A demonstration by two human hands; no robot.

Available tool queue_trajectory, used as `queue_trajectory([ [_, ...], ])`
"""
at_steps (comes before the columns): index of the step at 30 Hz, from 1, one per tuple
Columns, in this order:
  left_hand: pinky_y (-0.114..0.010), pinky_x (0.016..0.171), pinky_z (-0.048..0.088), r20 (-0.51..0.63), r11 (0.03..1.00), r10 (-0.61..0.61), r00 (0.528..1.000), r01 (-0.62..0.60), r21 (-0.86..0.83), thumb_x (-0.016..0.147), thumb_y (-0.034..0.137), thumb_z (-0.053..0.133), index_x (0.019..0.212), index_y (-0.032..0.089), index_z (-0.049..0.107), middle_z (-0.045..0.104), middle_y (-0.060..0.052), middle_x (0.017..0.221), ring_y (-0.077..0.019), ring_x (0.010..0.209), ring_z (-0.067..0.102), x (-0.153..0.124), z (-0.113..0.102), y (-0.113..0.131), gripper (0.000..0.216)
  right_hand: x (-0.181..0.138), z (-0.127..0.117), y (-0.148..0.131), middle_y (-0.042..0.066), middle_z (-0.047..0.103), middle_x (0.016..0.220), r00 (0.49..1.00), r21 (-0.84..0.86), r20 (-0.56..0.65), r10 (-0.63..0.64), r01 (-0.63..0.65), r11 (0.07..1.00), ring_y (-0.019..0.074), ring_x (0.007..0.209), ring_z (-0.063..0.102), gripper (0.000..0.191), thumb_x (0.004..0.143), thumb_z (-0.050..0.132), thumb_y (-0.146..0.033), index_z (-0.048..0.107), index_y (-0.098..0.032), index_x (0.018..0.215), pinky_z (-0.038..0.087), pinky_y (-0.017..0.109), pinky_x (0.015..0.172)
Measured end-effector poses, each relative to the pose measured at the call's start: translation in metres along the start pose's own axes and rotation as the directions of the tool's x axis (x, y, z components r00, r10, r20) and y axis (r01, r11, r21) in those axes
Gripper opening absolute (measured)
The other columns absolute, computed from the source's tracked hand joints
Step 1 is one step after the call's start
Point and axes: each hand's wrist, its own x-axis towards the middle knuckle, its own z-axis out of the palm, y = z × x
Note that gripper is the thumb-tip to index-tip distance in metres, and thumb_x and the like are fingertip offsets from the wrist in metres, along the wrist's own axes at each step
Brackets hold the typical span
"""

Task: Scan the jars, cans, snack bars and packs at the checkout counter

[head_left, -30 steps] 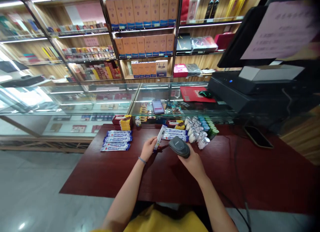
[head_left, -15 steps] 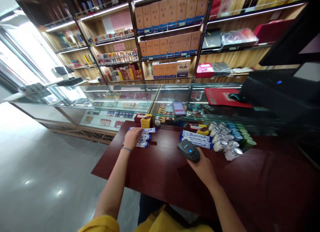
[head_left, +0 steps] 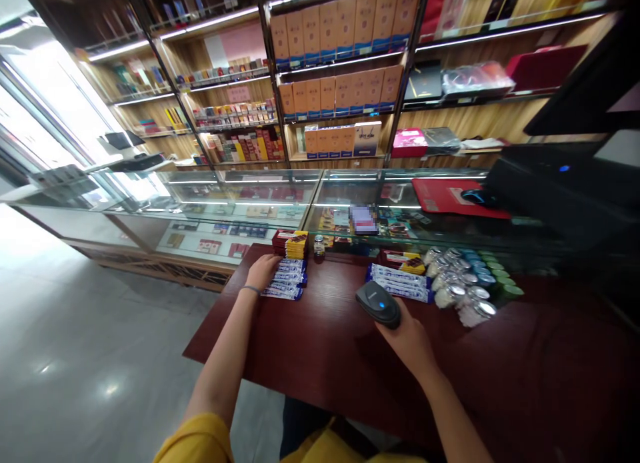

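My left hand (head_left: 263, 273) rests at the left end of several slim blue-and-white packets (head_left: 289, 278) laid in a row on the dark red table (head_left: 320, 336). Its fingers close on the end of the farthest packet; the fingertips are partly hidden. My right hand (head_left: 407, 336) is wrapped round a black barcode scanner (head_left: 376, 303) with a lit blue light, held above the table. Just beyond the scanner lies a second group of blue-and-white packets (head_left: 403, 284). Red-and-yellow packs (head_left: 295, 244) are stacked behind the left group.
A small jar (head_left: 319, 247) stands near the table's back edge. More red-and-yellow packs (head_left: 405, 260), silver-lidded jars (head_left: 450, 295) and green-topped containers (head_left: 500, 276) stand to the right. Behind is a glass display counter (head_left: 240, 213) with a red mat (head_left: 450, 196) on top; shelves of boxes rise beyond.
My left hand has lowered the packet it was holding above the others into the row and moved slightly nearer. The scanner stays almost in place in my right hand.
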Motion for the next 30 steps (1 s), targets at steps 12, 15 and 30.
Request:
queue_trajectory([
  [12, -0.043, 0.103, 0.048, -0.333, 0.989, -0.017, 0.943, -0.033, -0.144, 0.098, 0.029, 0.047, 0.114, 0.019, 0.069, 0.068, -0.011, 0.118, -0.0256, 0.115, 0.061, -0.012, 0.019, 0.060, 0.029, -0.005, -0.012, 0.001, 0.009, 0.077, 0.096, 1.000, 0.051, -0.030, -0.007, 0.009, 0.999, 0.0330, 0.096, 0.073, 0.042, 0.082, 0.058, -0.040, 0.057, -0.024, 0.121, 0.051, 0.034, 0.071],
  [15, -0.040, 0.102, 0.049, -0.377, 0.966, -0.011, 0.926, -0.088, -0.243, 0.099, 0.027, 0.046, 0.120, 0.021, 0.065, 0.068, -0.010, 0.116, -0.0233, 0.111, 0.061, -0.012, 0.024, 0.111, 0.029, -0.009, -0.020, 0.009, 0.009, 0.077, 0.096, 0.999, 0.038, -0.046, -0.004, 0.005, 0.999, 0.0324, 0.093, 0.074, 0.041, 0.080, 0.059, -0.038, 0.058, -0.024, 0.119, 0.052, 0.034, 0.071],
  [30, -0.045, 0.099, 0.049, -0.209, 0.869, 0.253, 0.944, -0.317, -0.380, 0.089, 0.018, 0.061, 0.124, 0.020, 0.061, 0.059, -0.015, 0.124, -0.0279, 0.116, 0.056, 0.032, 0.097, 0.304, 0.035, -0.034, -0.079, 0.063, 0.010, 0.077, 0.093, 0.973, 0.067, -0.195, 0.121, -0.110, 0.992, 0.0309, 0.093, 0.074, 0.045, 0.081, 0.059, -0.042, 0.058, -0.022, 0.122, 0.054, 0.032, 0.072],
])
